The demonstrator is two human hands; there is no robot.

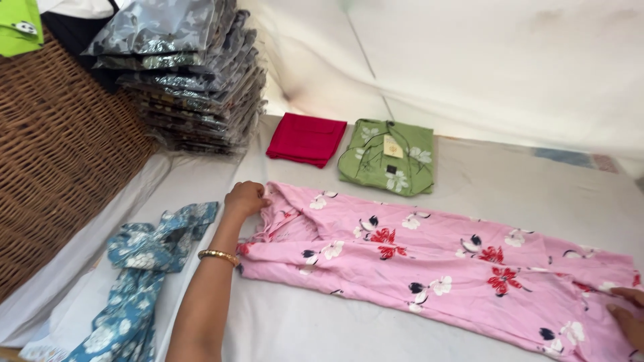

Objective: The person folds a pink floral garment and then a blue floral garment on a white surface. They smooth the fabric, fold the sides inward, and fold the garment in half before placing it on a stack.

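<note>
Pink floral cotton garment [436, 268] lying lengthwise left-to-right; left hand [245, 199] pinching its near-left end, right hand [627, 315] fingers flat on far-right end.

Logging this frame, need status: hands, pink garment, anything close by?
Left hand bunched on pink floral garment at one end; right hand on the other end. Garment flat on white cloth. Blue floral garment beside left forearm.

The long garment [436, 268] lies across the table [510, 181]. At ten o'clock stands the packet stack [191, 74], at nine the basket [60, 147], at twelve two folded cloths [305, 139] [388, 156], at eight a crumpled cloth [144, 268].
</note>
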